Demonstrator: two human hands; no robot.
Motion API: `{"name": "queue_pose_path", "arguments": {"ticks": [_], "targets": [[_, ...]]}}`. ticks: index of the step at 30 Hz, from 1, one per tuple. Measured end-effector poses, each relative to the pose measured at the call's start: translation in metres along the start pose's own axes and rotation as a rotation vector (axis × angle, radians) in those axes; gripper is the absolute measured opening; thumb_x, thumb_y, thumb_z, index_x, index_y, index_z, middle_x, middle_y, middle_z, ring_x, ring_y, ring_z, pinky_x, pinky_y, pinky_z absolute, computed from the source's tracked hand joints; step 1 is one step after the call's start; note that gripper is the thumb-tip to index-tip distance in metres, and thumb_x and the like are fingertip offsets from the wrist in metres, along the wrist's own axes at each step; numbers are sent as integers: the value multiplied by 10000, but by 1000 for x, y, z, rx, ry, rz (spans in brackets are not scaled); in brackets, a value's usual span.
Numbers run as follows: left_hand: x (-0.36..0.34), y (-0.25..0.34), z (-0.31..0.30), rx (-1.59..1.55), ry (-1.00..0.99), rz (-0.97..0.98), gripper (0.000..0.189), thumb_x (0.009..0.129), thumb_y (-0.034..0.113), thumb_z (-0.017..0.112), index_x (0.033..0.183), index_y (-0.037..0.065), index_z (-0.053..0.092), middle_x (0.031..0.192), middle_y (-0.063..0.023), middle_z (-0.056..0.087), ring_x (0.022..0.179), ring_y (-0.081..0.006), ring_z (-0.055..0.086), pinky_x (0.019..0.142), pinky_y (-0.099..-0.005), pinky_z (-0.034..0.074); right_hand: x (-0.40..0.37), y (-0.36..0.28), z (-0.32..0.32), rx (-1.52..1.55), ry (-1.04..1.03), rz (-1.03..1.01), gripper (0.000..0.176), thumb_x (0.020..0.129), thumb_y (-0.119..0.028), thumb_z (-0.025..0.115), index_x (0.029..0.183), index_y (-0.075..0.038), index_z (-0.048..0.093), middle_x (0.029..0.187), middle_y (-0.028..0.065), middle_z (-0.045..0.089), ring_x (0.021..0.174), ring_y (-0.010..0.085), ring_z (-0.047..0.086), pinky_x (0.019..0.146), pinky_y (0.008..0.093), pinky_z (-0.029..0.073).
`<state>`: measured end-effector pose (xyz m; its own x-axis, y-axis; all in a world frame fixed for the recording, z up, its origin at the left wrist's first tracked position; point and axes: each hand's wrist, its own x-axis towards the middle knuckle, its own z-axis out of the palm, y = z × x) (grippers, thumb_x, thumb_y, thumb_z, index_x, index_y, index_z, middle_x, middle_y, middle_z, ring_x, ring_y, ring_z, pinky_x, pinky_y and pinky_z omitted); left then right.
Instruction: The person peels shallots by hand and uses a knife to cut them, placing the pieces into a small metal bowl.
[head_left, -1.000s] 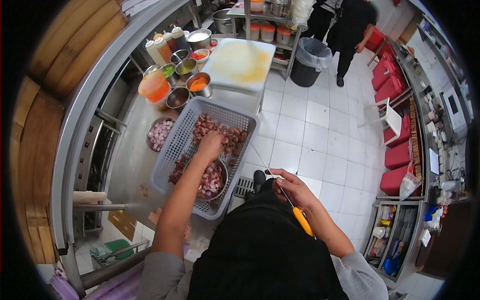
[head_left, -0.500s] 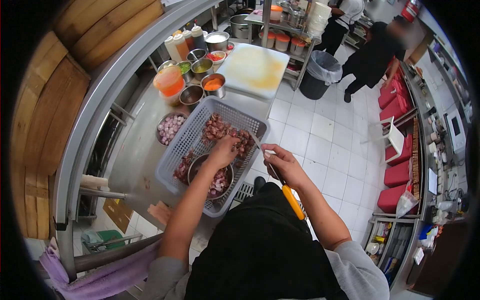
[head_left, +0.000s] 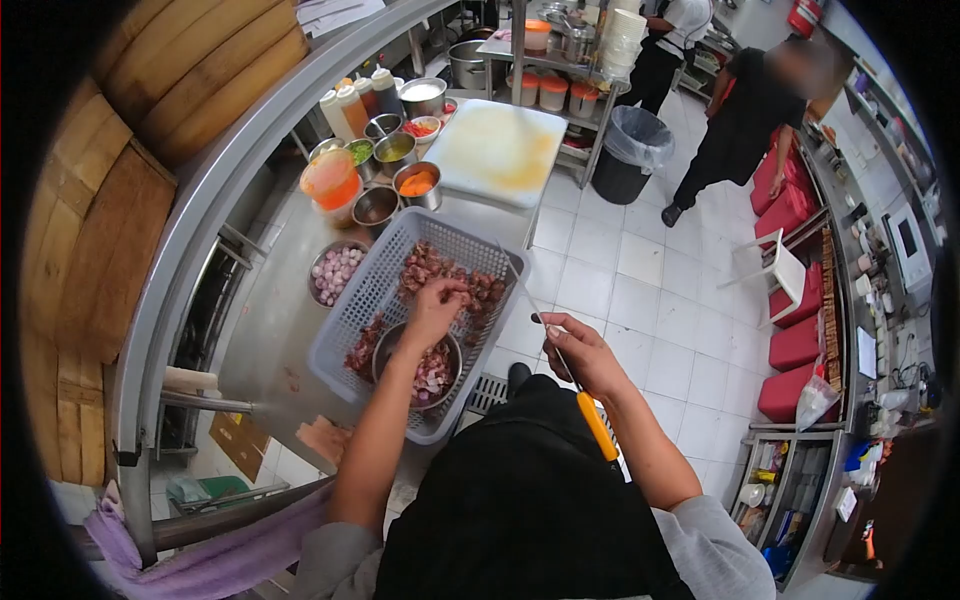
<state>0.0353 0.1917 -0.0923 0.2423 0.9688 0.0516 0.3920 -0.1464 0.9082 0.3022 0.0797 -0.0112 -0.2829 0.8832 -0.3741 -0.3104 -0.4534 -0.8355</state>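
Two bare hands are at work over a grey plastic basket [head_left: 368, 290] on a metal table [head_left: 265, 345]. From where I stand, the left hand [head_left: 437, 303] is down inside the basket, its fingers bunched over a loose heap of small red onions [head_left: 425, 265] in their skins; I can't tell whether it has one pinched. The right hand [head_left: 585, 358] is outside the basket, over the person's lap, gripping a knife [head_left: 597, 427] by the base of its blade. The yellow handle points back along the wrist, and the thin blade slants up toward the basket's side.

Also in the basket, just below the left hand, sits a metal bowl [head_left: 459, 377] with purple and pale bits in it, partly hidden by the forearm. More red onions lie between that bowl and the basket's left wall. A second bowl [head_left: 314, 288], outside the basket on the left, is heaped with pale peeled onions [head_left: 338, 270].

Beyond the basket I see a white cutting board [head_left: 500, 150] with a yellow stain, and beside it a cluster of small pots, one holding something orange [head_left: 416, 184]. Squeeze bottles [head_left: 350, 110] stand behind. Further off, a co-worker in black [head_left: 740, 125] stands near a lined bin [head_left: 640, 140].
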Motion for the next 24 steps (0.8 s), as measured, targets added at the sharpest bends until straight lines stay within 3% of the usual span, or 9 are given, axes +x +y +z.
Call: {"name": "queue_pose_path", "arguments": {"ticks": [1, 3, 5, 11, 13, 15, 16, 19, 24], "targets": [[-5, 4, -8, -374, 1, -212, 144, 914, 71, 594, 1012, -30, 627, 927, -79, 629, 862, -225, 634, 747, -338, 518, 0, 1, 2, 1, 6, 11, 338, 955, -289, 643, 1227, -94, 592, 802, -28, 544, 689, 67, 502, 592, 211, 401], [-22, 11, -19, -521, 21, -213, 149, 962, 57, 532, 1057, -23, 614, 956, -55, 620, 866, -164, 606, 734, -305, 500, 6, 8, 6, 2, -8, 12, 337, 955, -280, 643, 1229, -91, 592, 797, -31, 544, 684, 64, 497, 590, 211, 397], [-42, 18, -23, -1015, 13, -78, 170, 952, 75, 545, 1098, 3, 595, 980, -64, 600, 911, -149, 554, 736, -299, 460, 12, 10, 13, -5, -17, 11, 337, 955, -272, 643, 1232, -88, 591, 792, -34, 544, 678, 61, 493, 588, 212, 393], [-99, 62, -2, -1247, 73, -114, 229, 935, 42, 540, 1161, 1, 541, 1023, -78, 603, 956, -168, 575, 819, -328, 478, 36, 5, 68, -243, -222, -109, 465, 891, -186, 717, 1308, -96, 534, 812, -42, 550, 658, 36, 466, 558, 201, 358], [-110, 74, 3, -1265, 189, -69, 243, 932, 32, 543, 1172, 1, 534, 1049, -80, 612, 971, -176, 591, 862, -336, 488, 37, 5, 87, -276, -287, -200, 465, 853, -118, 749, 1268, -75, 544, 854, -38, 582, 706, 46, 505, 606, 206, 398], [-119, 78, 0, -1288, 242, -111, 202, 944, 18, 539, 1145, 21, 522, 1069, -86, 613, 934, -172, 600, 816, -350, 511, 41, 15, 95, -285, -350, -314, 408, 841, -77, 748, 1200, -53, 555, 902, -11, 623, 773, 78, 566, 683, 228, 451], [-124, 74, -3, -1291, 189, -100, 184, 942, 16, 539, 1126, 27, 526, 1063, -85, 615, 936, -174, 599, 809, -349, 511, 44, 18, 95, -322, -342, -283, 339, 839, -29, 723, 1134, -23, 557, 939, 24, 649, 840, 110, 613, 759, 259, 484], [-135, 64, -1, -1274, 162, -64, 152, 940, 16, 542, 1090, 35, 533, 1047, -85, 620, 923, -178, 602, 787, -348, 512, 39, 13, 99, -252, -341, -130, 269, 826, 14, 685, 1065, 13, 559, 941, 60, 655, 861, 113, 624, 785, 264, 493], [-143, 63, 5, -1248, 193, -43, 110, 940, 27, 553, 1048, 35, 533, 1013, -89, 630, 844, -178, 615, 730, -352, 526, 48, 22, 95, -339, -385, -129, 228, 833, -18, 665, 1033, 13, 561, 878, 56, 654, 776, 120, 630, 725, 257, 488]]}}
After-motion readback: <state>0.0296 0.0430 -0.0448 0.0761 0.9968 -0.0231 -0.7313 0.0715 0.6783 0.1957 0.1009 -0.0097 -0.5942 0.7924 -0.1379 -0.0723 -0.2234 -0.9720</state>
